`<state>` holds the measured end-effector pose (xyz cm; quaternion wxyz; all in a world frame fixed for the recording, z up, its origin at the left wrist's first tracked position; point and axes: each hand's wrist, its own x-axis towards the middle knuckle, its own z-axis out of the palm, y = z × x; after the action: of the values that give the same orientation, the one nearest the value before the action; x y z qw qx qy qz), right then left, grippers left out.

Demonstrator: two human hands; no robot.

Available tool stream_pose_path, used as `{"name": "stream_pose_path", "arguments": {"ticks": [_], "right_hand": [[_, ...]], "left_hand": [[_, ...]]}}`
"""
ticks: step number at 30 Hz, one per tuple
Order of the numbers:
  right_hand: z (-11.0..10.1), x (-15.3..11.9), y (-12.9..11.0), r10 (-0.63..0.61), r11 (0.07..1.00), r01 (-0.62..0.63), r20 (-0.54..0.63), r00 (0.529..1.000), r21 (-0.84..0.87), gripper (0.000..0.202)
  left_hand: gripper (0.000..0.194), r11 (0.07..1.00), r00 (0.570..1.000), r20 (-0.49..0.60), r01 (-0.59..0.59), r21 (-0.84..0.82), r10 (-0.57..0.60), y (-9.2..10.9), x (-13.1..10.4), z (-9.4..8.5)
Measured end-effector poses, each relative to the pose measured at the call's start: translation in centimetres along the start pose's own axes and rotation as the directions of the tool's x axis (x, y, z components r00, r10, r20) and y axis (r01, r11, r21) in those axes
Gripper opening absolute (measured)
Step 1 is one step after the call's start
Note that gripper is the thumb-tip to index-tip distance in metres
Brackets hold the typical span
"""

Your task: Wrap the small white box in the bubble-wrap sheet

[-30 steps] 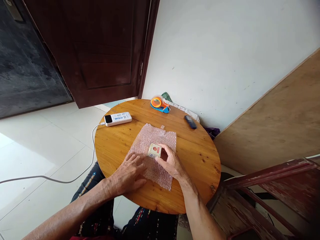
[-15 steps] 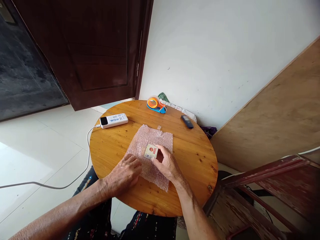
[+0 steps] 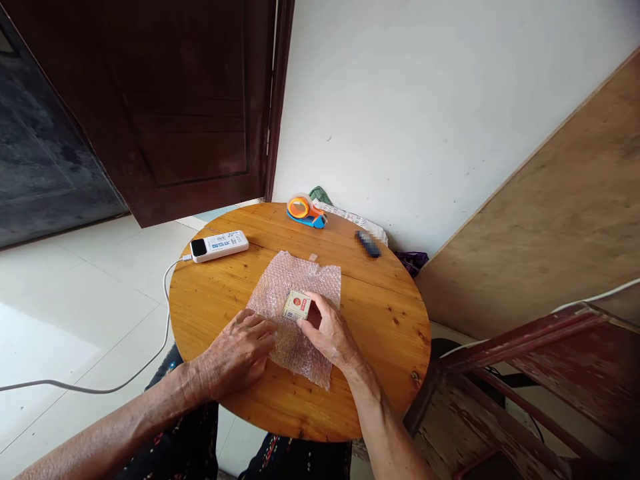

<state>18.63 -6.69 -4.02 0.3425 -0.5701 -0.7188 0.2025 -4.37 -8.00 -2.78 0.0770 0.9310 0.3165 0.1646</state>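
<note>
A sheet of pinkish bubble wrap [image 3: 280,280] lies flat near the middle of the round wooden table [image 3: 385,353]. On it is a small cream box [image 3: 297,305] with a red label and a barcode. My right hand [image 3: 327,328] grips the box's right side between thumb and fingers. At the wrap's lower left edge rests my left hand [image 3: 243,350], its fingers curled down onto the wrap; whatever is between the fingertips is hidden.
At the table's back stands an orange and blue tape dispenser [image 3: 307,211]. A white device [image 3: 220,246] with a cable lies back left, a dark blurred object [image 3: 368,244] back right. A red-brown wooden frame [image 3: 525,340] stands at the right.
The whole view has shifted slightly, moving the table a little left in the picture. Both hands keep nearly the same places on the box and wrap.
</note>
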Motion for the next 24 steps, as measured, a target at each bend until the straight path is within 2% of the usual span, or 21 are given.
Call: {"name": "stream_pose_path", "arguments": {"ticks": [5,9,12,14,16,18,20,22,24], "right_hand": [[-0.2,0.0,-0.5,0.003,1.0,-0.003,0.02,1.0,-0.001,0.049],[-1.0,-0.1,-0.3,0.038,0.989,-0.046,0.061,0.997,0.14,0.05],[-2.1,-0.2,0.4,0.105,0.923,-0.133,0.094,0.99,0.361,0.055],[-2.8,-0.2,0.8,0.115,0.865,-0.151,0.104,0.988,0.479,0.062],[-3.1,-0.1,1.0,0.114,0.844,-0.144,0.09,0.989,0.517,0.068],[-2.8,0.1,0.8,0.168,0.863,-0.166,0.04,0.985,0.477,0.064],[-2.1,0.4,0.3,0.246,0.886,-0.212,-0.031,0.969,0.414,0.043],[-1.5,0.6,-0.1,0.285,0.899,-0.24,-0.072,0.956,0.367,0.024],[-1.1,0.8,-0.5,0.292,0.903,-0.248,-0.076,0.953,0.35,0.019]], "left_hand": [[0.018,0.999,0.994,-0.105,-0.016,-0.033,0.012,-0.1,0.3,0.6],[0.013,0.992,0.971,-0.223,0.062,-0.113,-0.086,0.2,2.1,-1.1],[0.01,0.969,0.957,-0.151,0.243,-0.041,-0.247,0.1,5.1,-2.9],[0.012,0.92,0.919,-0.053,0.391,0.008,-0.39,-0.3,7.4,-3.5],[0.013,0.889,0.889,0.016,0.457,0.028,-0.458,-0.9,9.4,-3.6],[0.014,0.883,0.881,0.059,0.468,0.034,-0.469,-1.7,10.7,-3.2],[0.014,0.886,0.884,0.071,0.463,-0.005,-0.462,-2.4,11.2,-2.8],[0.02,0.884,0.894,0.077,0.448,-0.134,-0.441,-2.9,10.9,-2.6],[0.033,0.861,0.914,0.106,0.405,-0.308,-0.392,-3.3,10.4,-2.8]]}}
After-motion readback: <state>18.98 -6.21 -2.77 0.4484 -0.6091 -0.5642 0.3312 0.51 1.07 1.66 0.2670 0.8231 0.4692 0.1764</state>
